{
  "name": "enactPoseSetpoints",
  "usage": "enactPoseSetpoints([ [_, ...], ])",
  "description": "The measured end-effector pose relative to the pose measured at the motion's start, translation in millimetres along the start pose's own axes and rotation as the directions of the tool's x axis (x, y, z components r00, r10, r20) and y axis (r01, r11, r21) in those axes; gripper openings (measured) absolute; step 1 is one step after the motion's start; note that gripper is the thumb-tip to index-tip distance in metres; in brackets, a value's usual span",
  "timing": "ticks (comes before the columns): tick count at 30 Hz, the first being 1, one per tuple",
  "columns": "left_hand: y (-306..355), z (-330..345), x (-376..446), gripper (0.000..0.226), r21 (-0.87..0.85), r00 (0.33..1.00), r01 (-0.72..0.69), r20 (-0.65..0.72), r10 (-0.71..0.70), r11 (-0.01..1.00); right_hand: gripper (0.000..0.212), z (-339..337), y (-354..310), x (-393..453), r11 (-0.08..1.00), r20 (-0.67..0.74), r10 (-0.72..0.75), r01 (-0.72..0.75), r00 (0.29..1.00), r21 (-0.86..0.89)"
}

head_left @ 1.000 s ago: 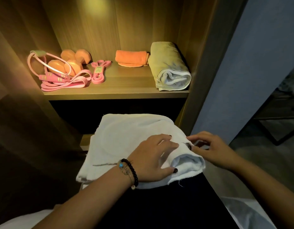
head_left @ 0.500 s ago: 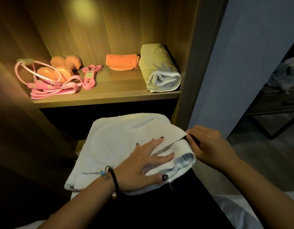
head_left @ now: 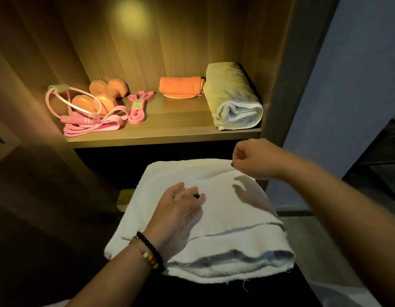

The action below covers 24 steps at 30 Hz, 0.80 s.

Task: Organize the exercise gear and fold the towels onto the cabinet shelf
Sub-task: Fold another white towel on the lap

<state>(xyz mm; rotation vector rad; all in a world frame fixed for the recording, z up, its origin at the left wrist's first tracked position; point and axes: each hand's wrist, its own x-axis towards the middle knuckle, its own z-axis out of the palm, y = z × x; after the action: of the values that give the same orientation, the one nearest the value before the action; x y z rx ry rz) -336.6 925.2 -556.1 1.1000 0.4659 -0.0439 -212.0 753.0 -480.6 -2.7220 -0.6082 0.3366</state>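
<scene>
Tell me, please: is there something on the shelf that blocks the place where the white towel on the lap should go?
Nothing visible blocks it. The shelf has a bare stretch at its front middle, between the pink bands and the rolled towel. The orange cloth lies further back. The white towel is below the shelf's front edge.

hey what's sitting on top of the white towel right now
The left hand rests flat on the white towel, fingers spread. The right hand hovers curled over its far corner; contact is unclear. Whatever lies under the towel is covered.
</scene>
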Motion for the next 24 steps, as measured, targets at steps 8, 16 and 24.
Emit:
enactPoseSetpoints([
  [8, 20.1, -7.2, 26.6, 0.065, 0.172, 0.996, 0.058, -0.079, -0.045, 0.983, 0.038, 125.2, -8.2, 17.4, 0.971, -0.214, 0.240, -0.231, 0.947, 0.067],
  [16, 41.0, 59.7, 133.5, 0.032, 0.805, 0.991, -0.130, 0.098, 0.087, 0.578, 0.063, 129.0, -0.3, -10.5, 0.903, -0.067, 0.428, -0.424, 0.901, 0.072],
  [24, 7.4, 99.5, 200.4, 0.049, 0.972, 0.976, -0.212, 0.215, -0.018, 0.097, 0.055, 121.5, 18.1, -22.0, 0.906, -0.088, 0.338, -0.299, 0.937, 0.300],
])
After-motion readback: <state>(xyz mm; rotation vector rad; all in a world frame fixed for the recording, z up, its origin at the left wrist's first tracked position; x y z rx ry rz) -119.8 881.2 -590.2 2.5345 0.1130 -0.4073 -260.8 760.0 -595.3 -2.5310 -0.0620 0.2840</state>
